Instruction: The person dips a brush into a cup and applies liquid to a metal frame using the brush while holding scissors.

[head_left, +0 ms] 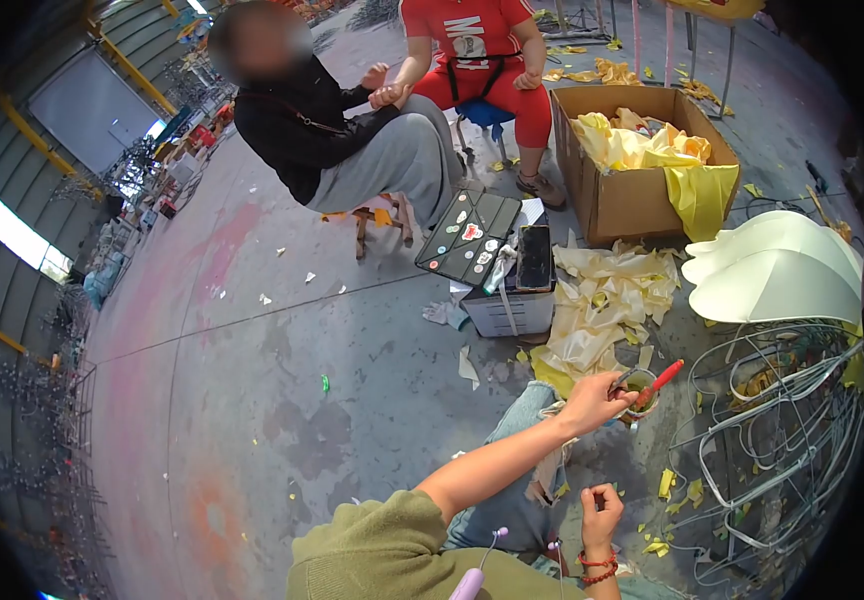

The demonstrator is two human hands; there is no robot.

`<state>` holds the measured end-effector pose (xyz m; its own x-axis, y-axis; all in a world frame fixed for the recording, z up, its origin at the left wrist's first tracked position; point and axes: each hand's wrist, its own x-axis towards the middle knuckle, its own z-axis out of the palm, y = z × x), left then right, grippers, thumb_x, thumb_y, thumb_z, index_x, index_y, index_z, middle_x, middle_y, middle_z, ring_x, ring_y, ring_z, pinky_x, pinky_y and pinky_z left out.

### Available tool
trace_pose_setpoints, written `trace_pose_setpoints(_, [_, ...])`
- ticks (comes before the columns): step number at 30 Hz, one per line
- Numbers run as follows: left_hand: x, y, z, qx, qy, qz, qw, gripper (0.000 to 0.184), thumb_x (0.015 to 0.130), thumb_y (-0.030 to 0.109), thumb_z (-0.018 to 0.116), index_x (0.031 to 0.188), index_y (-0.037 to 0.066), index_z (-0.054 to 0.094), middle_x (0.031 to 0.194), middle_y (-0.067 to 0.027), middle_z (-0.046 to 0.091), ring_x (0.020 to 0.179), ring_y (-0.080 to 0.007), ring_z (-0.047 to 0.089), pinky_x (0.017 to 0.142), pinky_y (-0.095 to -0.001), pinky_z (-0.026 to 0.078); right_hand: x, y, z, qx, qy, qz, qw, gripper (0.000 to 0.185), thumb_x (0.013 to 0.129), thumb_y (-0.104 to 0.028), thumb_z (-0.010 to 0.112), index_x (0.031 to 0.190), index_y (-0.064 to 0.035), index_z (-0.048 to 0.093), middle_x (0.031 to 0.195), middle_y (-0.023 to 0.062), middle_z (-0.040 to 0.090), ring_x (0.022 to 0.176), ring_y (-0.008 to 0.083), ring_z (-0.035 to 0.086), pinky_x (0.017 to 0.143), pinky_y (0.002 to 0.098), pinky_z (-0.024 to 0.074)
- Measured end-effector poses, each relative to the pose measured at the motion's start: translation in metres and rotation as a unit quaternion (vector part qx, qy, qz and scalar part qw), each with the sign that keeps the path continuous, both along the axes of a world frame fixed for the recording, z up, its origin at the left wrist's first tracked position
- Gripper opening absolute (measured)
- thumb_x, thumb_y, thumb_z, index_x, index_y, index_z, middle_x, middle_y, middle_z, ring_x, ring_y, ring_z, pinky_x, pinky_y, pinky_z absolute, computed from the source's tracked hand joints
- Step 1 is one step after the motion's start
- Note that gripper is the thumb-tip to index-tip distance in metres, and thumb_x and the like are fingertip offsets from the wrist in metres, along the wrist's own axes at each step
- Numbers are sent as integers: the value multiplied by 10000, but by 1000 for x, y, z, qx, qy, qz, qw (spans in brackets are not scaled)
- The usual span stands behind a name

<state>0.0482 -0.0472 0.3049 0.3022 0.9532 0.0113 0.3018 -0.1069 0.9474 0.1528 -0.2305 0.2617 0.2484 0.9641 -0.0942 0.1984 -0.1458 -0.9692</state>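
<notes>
My left hand (597, 402) reaches out at the right of the head view, over a small cup (636, 412). Its fingers are pinched on a thin dark tool (622, 380) at the cup's rim; I cannot make out its kind. A red-handled tool (664, 376) leans out of the same cup, its lower end among yellow-green stuff inside. Nearer to me, my right hand (602, 512), with red bead bracelets at the wrist, is closed with curled fingers above my jeans. Whatever it may hold is hidden.
Bent wire frames (752, 470) and a pale curved shell-like piece (777, 268) lie at right. Beyond are crumpled yellow fabric (612, 300), a cardboard box (602, 200), and a small box with a phone (534, 256) and stickered black case (470, 236). Two people sit ahead.
</notes>
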Motion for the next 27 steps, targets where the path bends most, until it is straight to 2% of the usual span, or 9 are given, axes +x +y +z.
trace_pose_setpoints(9, [6, -1, 2, 16, 8, 0, 1000, 302, 785, 275, 685, 726, 31, 517, 560, -34, 444, 519, -128, 414, 504, -290, 352, 6, -5, -11, 10, -37, 8, 999, 204, 815, -106, 614, 680, -7, 497, 605, -14, 468, 566, 56, 400, 523, 221, 337])
trace_pose_setpoints(22, [13, -3, 0, 45, 19, 4, 999, 302, 785, 284, 678, 719, 33, 524, 569, -49, 467, 523, -155, 446, 510, -302, 366, 5, -5, -1, -5, -15, -6, 1000, 186, 816, -99, 611, 698, -9, 500, 621, -13, 480, 578, 58, 410, 533, 218, 347])
trace_pose_setpoints(25, [14, -3, 0, 43, 22, -1, 999, 300, 786, 284, 676, 718, 33, 525, 572, -48, 470, 525, -157, 447, 512, -303, 366, 4, -3, 7, -47, 19, -9, 999, 175, 796, -102, 628, 720, 10, 517, 675, 49, 539, 626, 107, 503, 599, 253, 428])
trace_pose_setpoints(27, [13, -2, 0, 41, 23, -2, 999, 299, 787, 284, 675, 718, 33, 526, 573, -48, 471, 525, -158, 447, 513, -304, 367, 3, -2, 10, -42, 21, -7, 999, 166, 794, -98, 629, 730, 9, 519, 680, 47, 541, 628, 105, 506, 601, 250, 430])
